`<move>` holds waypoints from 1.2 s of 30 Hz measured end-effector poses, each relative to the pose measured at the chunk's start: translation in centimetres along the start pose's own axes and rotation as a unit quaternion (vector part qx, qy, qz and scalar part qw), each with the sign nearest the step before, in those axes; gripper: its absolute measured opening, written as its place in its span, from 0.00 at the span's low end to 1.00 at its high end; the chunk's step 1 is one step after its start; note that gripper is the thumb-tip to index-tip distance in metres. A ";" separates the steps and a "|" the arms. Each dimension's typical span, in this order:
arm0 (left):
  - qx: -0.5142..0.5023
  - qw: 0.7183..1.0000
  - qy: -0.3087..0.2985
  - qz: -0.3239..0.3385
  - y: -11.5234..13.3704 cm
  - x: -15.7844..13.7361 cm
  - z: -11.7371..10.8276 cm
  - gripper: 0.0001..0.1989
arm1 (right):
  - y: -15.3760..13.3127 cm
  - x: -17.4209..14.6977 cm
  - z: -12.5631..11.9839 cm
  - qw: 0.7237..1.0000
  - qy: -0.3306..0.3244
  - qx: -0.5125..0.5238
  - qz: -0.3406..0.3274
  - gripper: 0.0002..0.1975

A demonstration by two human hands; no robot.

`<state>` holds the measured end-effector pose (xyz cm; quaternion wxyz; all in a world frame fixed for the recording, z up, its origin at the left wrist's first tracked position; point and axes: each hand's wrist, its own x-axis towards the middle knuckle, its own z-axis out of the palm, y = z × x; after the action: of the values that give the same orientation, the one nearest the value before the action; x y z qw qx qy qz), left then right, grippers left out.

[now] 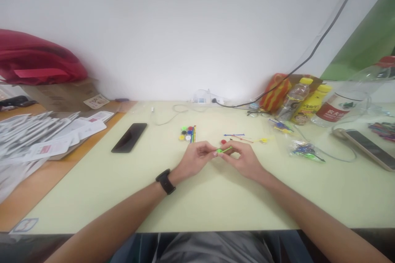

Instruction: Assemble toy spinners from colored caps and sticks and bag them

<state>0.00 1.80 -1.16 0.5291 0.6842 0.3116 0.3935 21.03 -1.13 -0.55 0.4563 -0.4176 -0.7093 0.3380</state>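
My left hand (195, 159) and my right hand (245, 161) meet above the table, fingertips pinched together. Between them is a small bright-green plastic piece (219, 151) with a round part at the left fingertips. A thin green stick (227, 148) runs from it across the right fingers; whether the two are joined I cannot tell. Left of the hands lies a group of small coloured discs (185, 132) beside several thin sticks (193, 134) lined up together. Just beyond the right hand are a red disc (223, 142), a blue stick (233, 134) and a yellow piece (263, 140).
A black phone (128, 137) lies left, near paper packets (58, 131). On the right are plastic bags of coloured parts (305, 150), a yellow bottle (311, 104), a large clear bottle (338, 109) and another phone (370, 148). A cable (324, 35) hangs along the wall.
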 end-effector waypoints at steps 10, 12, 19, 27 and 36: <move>-0.024 0.999 0.009 -0.026 0.0 0.1 0.1 0.14 | 0.4 0.2 -0.7 0.985 0.016 -0.115 -0.124 0.10; -0.034 0.999 0.002 -0.035 -0.1 0.2 0.1 0.14 | 0.3 0.1 -0.8 0.968 0.012 -0.182 -0.174 0.11; -0.042 0.995 -0.006 -0.091 -0.3 0.6 -0.3 0.18 | 0.5 0.3 -1.4 0.947 -0.049 -0.219 -0.229 0.08; -0.046 0.993 -0.044 -0.100 0.2 0.6 -0.3 0.19 | -0.1 0.5 -2.5 0.984 -0.119 -0.125 -0.038 0.10; -0.031 0.994 -0.026 -0.103 0.0 0.3 0.2 0.17 | -0.6 0.8 -5.2 0.975 -0.156 -0.159 -0.017 0.12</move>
<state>0.33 1.96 -1.09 0.5957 0.6419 0.3540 0.3282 25.46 -0.12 2.12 0.2733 -0.4147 -0.8234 0.2745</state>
